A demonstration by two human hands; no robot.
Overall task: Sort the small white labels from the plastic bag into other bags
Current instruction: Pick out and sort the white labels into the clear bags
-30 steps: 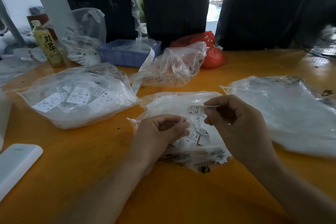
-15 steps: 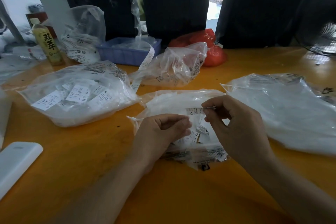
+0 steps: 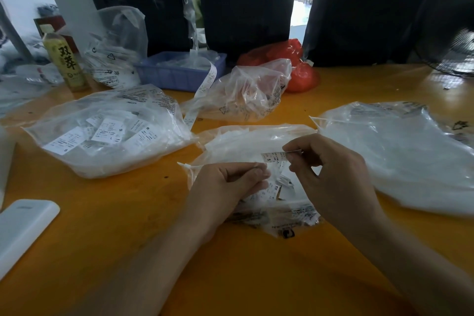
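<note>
Labels [image 3: 275, 182] lie loose in the middle bag [image 3: 246, 141]; your right hand [image 3: 331, 174] pinches one (marked S) up to read, while your left hand [image 3: 225, 185], fingers curled, pins the bag.

- Orange table [image 3: 107, 233], glossy.
- Centre bag [image 3: 246, 143] of labels, near the front.
- Left bag [image 3: 107, 131], labels inside.
- Right bag [image 3: 400, 156], white contents.
- Crumpled bag [image 3: 246, 92] behind.
- Blue tray [image 3: 174, 74], bottle [image 3: 65, 59], red bag [image 3: 300, 69] at the back.
- White block [image 3: 23, 228], front left.
</note>
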